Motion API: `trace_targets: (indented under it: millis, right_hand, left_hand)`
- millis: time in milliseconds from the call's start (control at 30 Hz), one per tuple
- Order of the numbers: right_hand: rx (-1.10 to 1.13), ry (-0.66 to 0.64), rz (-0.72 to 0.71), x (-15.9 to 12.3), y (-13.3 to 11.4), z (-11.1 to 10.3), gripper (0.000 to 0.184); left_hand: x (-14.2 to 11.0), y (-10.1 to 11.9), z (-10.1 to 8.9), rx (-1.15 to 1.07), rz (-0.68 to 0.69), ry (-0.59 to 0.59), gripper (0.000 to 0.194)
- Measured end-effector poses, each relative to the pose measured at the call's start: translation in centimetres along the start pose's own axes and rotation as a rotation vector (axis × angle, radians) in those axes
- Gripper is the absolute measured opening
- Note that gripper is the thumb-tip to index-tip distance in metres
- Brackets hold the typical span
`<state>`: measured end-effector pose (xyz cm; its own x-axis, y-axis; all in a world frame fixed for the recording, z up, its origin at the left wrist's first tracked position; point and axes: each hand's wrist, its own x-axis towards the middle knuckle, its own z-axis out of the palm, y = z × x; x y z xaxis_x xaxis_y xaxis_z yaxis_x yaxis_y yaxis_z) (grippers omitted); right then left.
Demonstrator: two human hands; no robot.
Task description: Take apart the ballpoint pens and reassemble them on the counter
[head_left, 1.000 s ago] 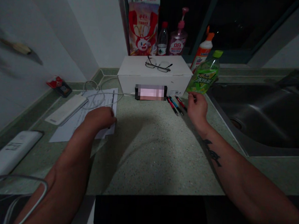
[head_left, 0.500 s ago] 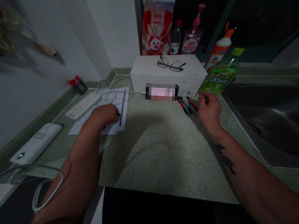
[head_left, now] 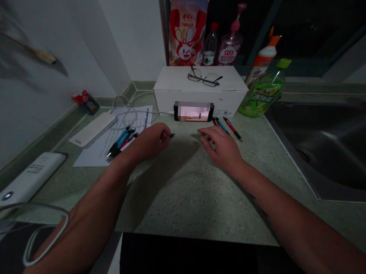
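Observation:
My left hand (head_left: 155, 139) is over the middle of the counter with its fingers closed around a pen (head_left: 172, 135), of which only a short dark end with a shiny tip shows. Facing it from the right, my right hand (head_left: 221, 145) holds nothing; its fingers stretch out, apart from the thumb. Just behind the right hand lie blue (head_left: 223, 126) and red-and-black pens (head_left: 232, 129). Several more pens, blue (head_left: 119, 141) and red, lie bunched on printed paper (head_left: 91, 158) beside my left wrist, partly covered by it.
A phone (head_left: 193, 112) leans against a white box (head_left: 201, 82) with glasses (head_left: 206, 77) on top. Two white power banks (head_left: 93, 129) and cables are at left. Bottles, including a green one (head_left: 261, 94), stand behind; a steel sink (head_left: 329, 148) is at right.
My left hand has moved right, off the paper, uncovering the bunched pens. My right hand has come left from beside the green bottle, and its fingers have opened out.

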<state>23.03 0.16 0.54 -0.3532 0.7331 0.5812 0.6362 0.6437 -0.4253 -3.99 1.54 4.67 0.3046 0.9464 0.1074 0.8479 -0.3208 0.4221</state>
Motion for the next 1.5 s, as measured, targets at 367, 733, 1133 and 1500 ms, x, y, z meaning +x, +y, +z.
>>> trace_targets:
  millis: [367,733,1133,1500]
  right_hand:
    - [0.054,-0.330,0.068,-0.3,-0.5,1.1,0.022]
    - [0.180,-0.084,0.363,0.0,3.0,0.2,0.019]
    - [0.173,-0.235,0.162,-0.2,1.7,0.1,0.025]
    - [0.160,-0.127,0.137,-0.3,1.6,0.2,0.010]
  left_hand:
    - [-0.3,3.3,4.7,-0.576,0.150,0.004,0.012]
    - [0.6,2.0,3.3,-0.409,-0.093,0.149,0.013]
    - [0.0,3.3,4.0,-0.364,-0.145,-0.031,0.051]
    - [0.1,3.2,4.4,-0.337,-0.104,-0.024,0.031]
